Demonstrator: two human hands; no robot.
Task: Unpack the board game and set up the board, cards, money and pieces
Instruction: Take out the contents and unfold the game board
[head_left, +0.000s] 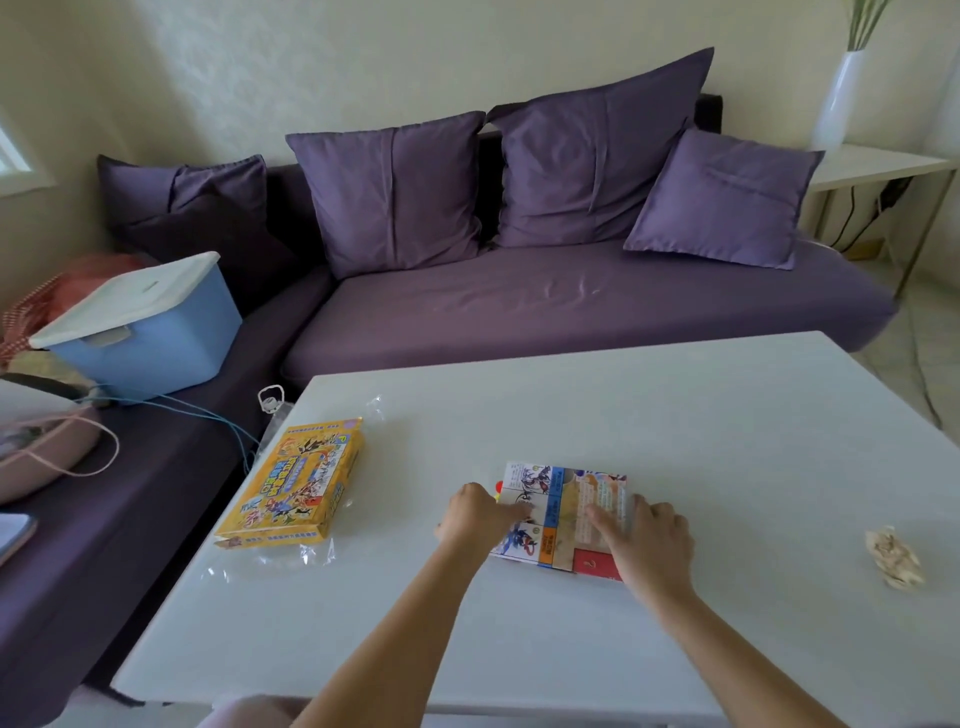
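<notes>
In the head view I am looking down at the white table (675, 415), and I am taking the yellow box (298, 486) as my mark. The folded board (563, 501) is lying flat on the table to the right of the yellow box, well apart from it. My left hand (475, 514) is sitting at the board's edge nearer the box, with fingers curled and the thumb reaching onto the print. I cannot tell if the fingers are catching the edge. My right hand (649, 538) is holding the board's edge away from the box, with the thumb on top and the fingers bent over it. I am judging the board to be light and thin, glossy printed sheet with creases. It is probably sliding easily on this smooth top and bending when lifted by one corner. I would be taking it by the free edges with both hands and opening it along the folds, gently, because the creases may tear. I am counting one folded board, one yellow box, one clear wrap (291, 558) under the box, and one crumpled paper (894, 557) far right of the box, beyond the board. Cards, money and pieces are not showing.
</notes>
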